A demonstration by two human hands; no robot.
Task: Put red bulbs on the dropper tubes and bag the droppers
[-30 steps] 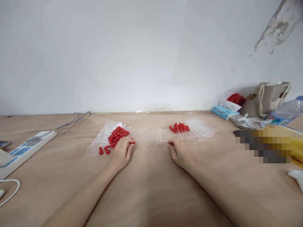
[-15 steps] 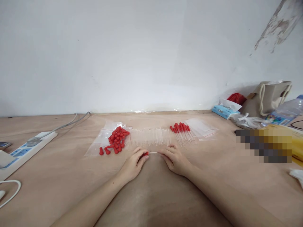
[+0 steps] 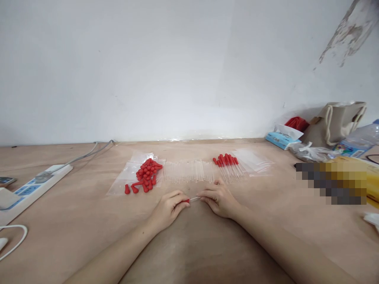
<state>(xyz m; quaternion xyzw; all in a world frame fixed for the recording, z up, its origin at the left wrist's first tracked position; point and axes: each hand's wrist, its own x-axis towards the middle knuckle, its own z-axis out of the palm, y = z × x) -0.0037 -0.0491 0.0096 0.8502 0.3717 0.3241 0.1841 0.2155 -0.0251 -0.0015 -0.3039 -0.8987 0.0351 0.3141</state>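
Red at the bulb [image 3: 187,200], clear and slender at the tube [image 3: 194,198]; were aligned end to end on the near side of the tube row [image 3: 199,170]. Gripped one bulb in left hand [image 3: 169,208], one tube in right hand [image 3: 219,199]. Could not count overlapping bulb pile [image 3: 147,172], tube row or capped tubes [image 3: 226,160].
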